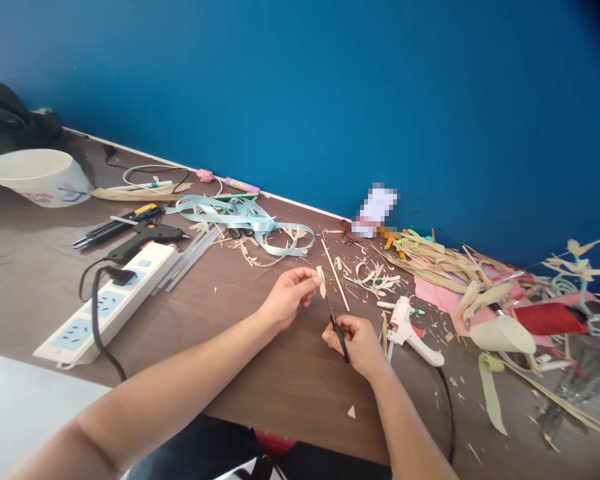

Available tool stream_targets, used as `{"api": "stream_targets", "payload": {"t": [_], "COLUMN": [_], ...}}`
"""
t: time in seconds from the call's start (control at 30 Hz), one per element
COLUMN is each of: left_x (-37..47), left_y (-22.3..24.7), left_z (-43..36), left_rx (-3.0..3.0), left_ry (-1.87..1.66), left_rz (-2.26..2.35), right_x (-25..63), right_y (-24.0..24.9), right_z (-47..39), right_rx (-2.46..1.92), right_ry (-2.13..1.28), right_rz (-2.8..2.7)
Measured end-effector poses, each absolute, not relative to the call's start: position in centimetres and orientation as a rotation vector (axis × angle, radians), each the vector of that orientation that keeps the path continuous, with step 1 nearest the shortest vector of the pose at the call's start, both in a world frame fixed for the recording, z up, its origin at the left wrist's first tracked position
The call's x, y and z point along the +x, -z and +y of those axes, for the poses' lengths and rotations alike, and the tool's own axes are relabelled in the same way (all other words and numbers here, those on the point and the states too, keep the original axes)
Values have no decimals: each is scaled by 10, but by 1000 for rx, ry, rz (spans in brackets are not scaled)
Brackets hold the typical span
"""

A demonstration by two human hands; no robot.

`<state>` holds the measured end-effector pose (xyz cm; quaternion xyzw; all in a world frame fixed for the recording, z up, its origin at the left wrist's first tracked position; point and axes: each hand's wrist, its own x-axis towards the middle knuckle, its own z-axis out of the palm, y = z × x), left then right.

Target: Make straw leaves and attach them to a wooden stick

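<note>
My left hand [293,295] pinches a small pale strip of dried husk [322,283] between thumb and fingers, above the middle of the table. Black-handled scissors [339,333] are gripped in my right hand [356,343], with their blades pointing up and away toward the strip. The blade tips come close to the strip's lower end; whether they touch it I cannot tell. Just beyond both hands a thin pale stick [335,275] lies on the table. A white glue gun [408,328] rests to the right of my right hand.
At left stand a white power strip [110,310], a black glue gun [143,239] and a white paper bowl [37,177]. Light blue ribbon [250,217] curls near the blue wall. Husk strips [445,263], scraps and a red roll [547,318] crowd the right side.
</note>
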<state>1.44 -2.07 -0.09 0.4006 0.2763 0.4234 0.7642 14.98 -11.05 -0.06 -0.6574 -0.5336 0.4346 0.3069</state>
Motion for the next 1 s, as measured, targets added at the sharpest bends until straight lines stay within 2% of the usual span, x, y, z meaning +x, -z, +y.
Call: {"api": "stream_targets", "payload": {"t": [0.4, 1.0], "left_x": [19, 18], "left_y": [2, 5], "left_z": [-22, -20], "left_rx": [848, 721], "left_ry": [-946, -865], "left_rz": [672, 617], "right_x": [155, 153], "right_y": [22, 12], "right_z": [-111, -109], "right_rx": [-1764, -1825], "right_ry": [-1056, -1038], "right_rz": [-1360, -1368]}}
